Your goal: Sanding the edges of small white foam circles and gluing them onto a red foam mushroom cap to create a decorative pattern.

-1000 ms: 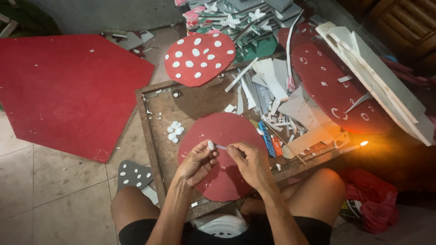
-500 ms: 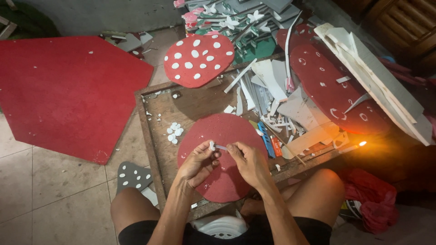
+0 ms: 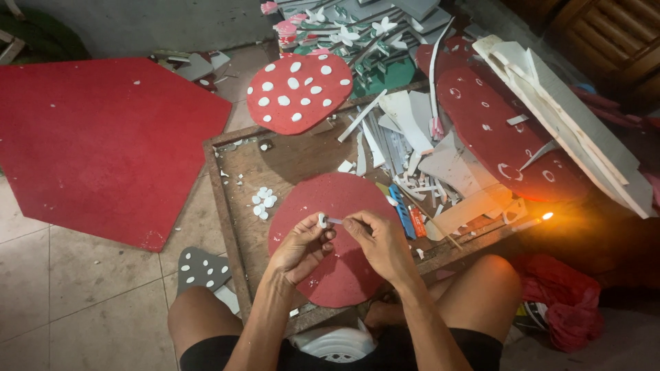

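A plain red mushroom-cap shaped foam piece (image 3: 344,206) lies on a low wooden tray table (image 3: 227,206) in front of me. Above it my left hand (image 3: 302,244) pinches a small white foam dot (image 3: 322,220) between thumb and fingers. My right hand (image 3: 378,240) holds a thin white stick (image 3: 335,220) whose tip touches that dot. A small heap of white dots (image 3: 262,201) sits on the tray to the left of the red piece.
A finished red cap with white dots (image 3: 299,93) leans at the tray's far edge. A big red sheet (image 3: 96,144) covers the floor left. White foam offcuts (image 3: 412,151), a blue cutter (image 3: 401,209), a dark red piece (image 3: 502,137) and a lit flame (image 3: 547,216) crowd the right. A grey dotted piece (image 3: 199,271) lies by my knee.
Both hands stay together over the red piece, shifting only slightly. The dot and stick remain held between them.
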